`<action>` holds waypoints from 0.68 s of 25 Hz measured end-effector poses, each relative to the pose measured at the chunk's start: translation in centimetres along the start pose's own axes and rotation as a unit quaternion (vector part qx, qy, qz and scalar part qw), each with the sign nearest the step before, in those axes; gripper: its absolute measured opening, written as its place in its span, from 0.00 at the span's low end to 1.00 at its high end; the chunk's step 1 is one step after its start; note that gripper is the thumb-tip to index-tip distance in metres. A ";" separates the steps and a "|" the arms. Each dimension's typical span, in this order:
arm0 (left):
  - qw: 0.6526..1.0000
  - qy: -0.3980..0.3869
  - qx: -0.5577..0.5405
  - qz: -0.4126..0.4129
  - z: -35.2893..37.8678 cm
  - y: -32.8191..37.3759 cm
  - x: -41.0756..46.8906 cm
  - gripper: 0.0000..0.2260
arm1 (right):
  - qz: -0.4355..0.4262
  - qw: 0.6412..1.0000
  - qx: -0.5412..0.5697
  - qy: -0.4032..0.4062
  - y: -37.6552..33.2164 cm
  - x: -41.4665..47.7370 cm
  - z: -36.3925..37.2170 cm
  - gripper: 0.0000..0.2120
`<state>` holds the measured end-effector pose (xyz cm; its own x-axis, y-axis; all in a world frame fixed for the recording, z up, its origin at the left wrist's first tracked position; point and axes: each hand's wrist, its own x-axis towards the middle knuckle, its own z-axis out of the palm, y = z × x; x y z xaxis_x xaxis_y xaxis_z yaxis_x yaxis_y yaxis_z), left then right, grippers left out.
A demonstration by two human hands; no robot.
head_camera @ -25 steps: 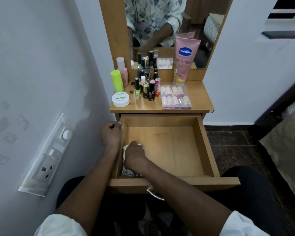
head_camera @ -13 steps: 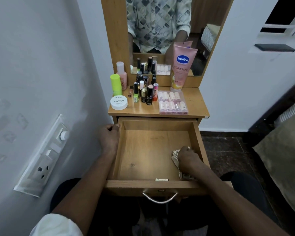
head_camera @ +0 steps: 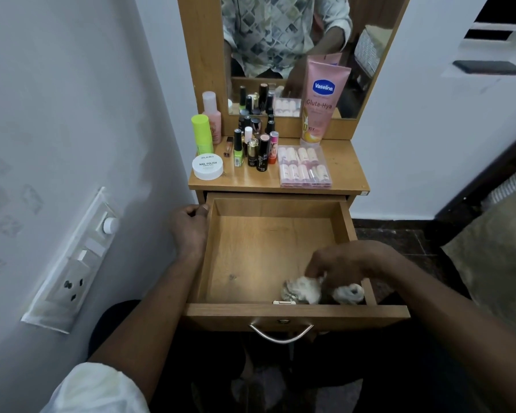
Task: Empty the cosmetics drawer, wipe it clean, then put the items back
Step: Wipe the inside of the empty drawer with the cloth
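The drawer stands pulled out of the wooden dressing table, in the middle of the view. A crumpled whitish cloth lies in its 5 o'clock corner. The right hand reaches down with curled fingers and pinches that cloth. The left hand grips the drawer's side wall at 10 o'clock, fingers bent at the rim. At 12 o'clock a white tub, small bottles and a pink tube stand on the tabletop.

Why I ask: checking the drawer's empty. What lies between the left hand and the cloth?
In the head view, only bare drawer floor lies between the left hand, which holds the drawer's left wall, and the cloth.
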<state>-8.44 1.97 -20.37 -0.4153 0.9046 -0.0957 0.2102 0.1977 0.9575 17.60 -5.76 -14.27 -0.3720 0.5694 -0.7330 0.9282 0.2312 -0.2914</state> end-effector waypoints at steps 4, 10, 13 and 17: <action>1.000 -0.001 0.003 -0.008 0.1 -0.2 0.2 0.08 | -0.027 0.995 0.041 -0.087 -0.1 -1.1 -0.3 0.12; 0.999 0.005 -0.019 -0.027 0.2 -0.5 0.5 0.07 | -0.128 0.982 0.136 -0.028 -6.6 4.1 1.4 0.15; 0.999 0.005 -0.032 -0.032 0.2 -0.4 0.4 0.09 | -0.144 0.972 0.184 -0.014 -11.1 6.7 0.9 0.18; 1.000 0.009 -0.013 -0.024 0.1 -0.3 0.4 0.07 | -0.150 0.978 0.141 -0.020 -10.1 6.5 1.7 0.14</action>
<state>-8.56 2.29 -20.71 -0.4404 0.8872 -0.1377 0.1670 0.2317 0.9583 5.79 -5.69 -17.14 -0.6329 0.4759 -0.6107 0.7435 0.1534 -0.6509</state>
